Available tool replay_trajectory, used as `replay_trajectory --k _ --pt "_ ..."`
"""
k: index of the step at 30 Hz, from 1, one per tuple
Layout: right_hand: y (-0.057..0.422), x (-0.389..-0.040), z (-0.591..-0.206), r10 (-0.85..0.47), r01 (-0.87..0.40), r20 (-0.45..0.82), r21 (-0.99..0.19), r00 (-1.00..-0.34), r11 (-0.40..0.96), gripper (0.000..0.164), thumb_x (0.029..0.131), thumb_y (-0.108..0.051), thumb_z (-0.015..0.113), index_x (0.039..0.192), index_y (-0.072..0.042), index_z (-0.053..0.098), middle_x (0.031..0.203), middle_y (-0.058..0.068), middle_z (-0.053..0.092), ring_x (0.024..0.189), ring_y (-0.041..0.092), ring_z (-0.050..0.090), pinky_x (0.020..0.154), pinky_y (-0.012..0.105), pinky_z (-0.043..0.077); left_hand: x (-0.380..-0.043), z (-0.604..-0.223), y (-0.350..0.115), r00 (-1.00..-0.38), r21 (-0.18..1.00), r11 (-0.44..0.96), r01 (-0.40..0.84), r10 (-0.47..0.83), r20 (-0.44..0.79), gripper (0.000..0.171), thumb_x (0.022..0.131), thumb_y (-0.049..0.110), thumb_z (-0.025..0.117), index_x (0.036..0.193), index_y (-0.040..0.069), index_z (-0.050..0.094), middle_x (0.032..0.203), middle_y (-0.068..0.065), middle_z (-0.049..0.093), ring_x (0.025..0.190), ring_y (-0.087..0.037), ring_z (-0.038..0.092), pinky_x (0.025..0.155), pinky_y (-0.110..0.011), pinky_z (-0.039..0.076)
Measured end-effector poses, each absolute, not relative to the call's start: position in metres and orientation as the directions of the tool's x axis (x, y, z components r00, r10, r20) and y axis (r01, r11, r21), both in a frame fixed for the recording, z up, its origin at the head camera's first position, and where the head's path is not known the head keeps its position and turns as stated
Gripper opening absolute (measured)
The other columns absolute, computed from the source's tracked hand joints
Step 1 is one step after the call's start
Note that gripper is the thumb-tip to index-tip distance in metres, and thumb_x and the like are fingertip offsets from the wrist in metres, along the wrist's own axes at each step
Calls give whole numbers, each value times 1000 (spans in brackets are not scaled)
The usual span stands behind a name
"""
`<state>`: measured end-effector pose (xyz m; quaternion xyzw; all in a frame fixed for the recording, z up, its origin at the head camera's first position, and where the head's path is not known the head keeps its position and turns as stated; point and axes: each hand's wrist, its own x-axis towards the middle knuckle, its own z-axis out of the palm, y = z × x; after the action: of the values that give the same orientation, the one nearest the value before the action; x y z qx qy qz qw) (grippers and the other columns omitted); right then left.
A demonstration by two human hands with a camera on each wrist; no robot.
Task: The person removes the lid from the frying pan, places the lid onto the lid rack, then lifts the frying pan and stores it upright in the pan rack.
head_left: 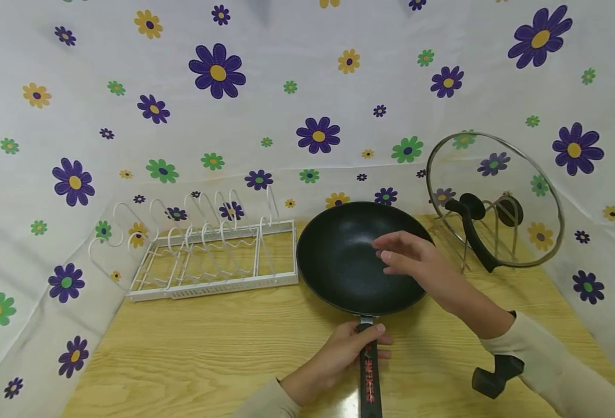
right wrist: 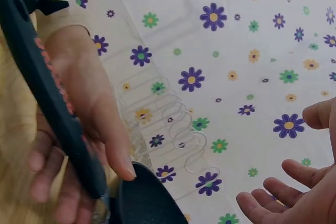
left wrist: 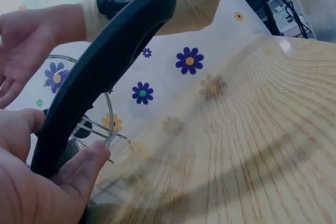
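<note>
A black wok [head_left: 338,261] sits on the wooden table, its long handle [head_left: 370,374] pointing toward me. My left hand [head_left: 333,357] holds that handle near the pan end, thumb over it and fingers beneath. In the left wrist view the dark handle [left wrist: 100,77] rises between thumb and fingers. My right hand [head_left: 424,267] hovers above the wok's right side, holding nothing. Its fingers [right wrist: 268,198] look spread and relaxed in the right wrist view.
At the left stands a white wire dish rack [head_left: 213,284] with upright loops. A glass lid [head_left: 471,238] with a black handle leans on a wire stand [head_left: 464,252] at the back right. Flower-patterned cloth [head_left: 286,52] surrounds the wooden table [head_left: 197,348].
</note>
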<state>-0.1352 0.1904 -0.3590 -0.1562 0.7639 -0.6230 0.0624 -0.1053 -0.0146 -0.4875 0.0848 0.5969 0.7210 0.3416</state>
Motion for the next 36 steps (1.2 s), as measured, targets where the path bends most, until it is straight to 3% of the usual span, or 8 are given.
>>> replay_trajectory --k 6,11,18,22,27,36 --pt "199 -117 -375 -338 -148 95 -980 -936 135 37 106 -18 53 134 7 53 137 24 53 121 16 59 96 29 55 -106 -490 -12 -755 920 -40 -390 586 -294 33 102 28 65 115 -2 65 109 -15 74 98 -35 75 84 -41 61" --pt "207 -109 -391 -344 -90 38 -987 -938 135 40 107 -20 52 136 8 50 140 25 50 120 9 58 95 28 55 -108 -489 -13 -764 928 -13 -373 572 -299 35 102 26 65 114 -7 66 105 -14 75 87 -29 76 79 -37 61" --pt "214 -96 -411 -348 32 -81 -989 -934 145 44 108 -25 51 137 9 48 142 26 47 129 32 54 95 30 54 -107 -488 -13 -766 930 -22 -366 575 -288 29 101 19 64 112 -8 66 97 -9 74 75 -15 72 73 -30 60" --pt "214 -87 -425 -369 111 -159 -983 -915 149 46 108 -26 50 137 9 48 144 28 45 131 40 50 99 40 54 -106 -488 -12 -770 927 -30 -374 567 -292 25 100 17 65 108 -6 67 94 -8 72 72 -13 70 70 -26 59" --pt "212 -76 -445 -409 228 -256 -967 -876 118 49 108 -29 48 139 9 46 142 22 49 127 33 54 102 50 51 -105 -487 -10 -766 911 -69 -408 568 -300 21 100 16 65 105 -5 66 92 -7 70 72 -11 70 71 -26 60" --pt "209 -58 -472 -560 362 -294 -932 -775 -11 31 110 -26 42 120 -5 62 117 5 67 107 22 66 95 44 56 -103 -485 -9 -748 876 -153 -458 598 -287 24 103 10 58 115 -11 56 93 -9 65 74 -10 69 72 -22 59"
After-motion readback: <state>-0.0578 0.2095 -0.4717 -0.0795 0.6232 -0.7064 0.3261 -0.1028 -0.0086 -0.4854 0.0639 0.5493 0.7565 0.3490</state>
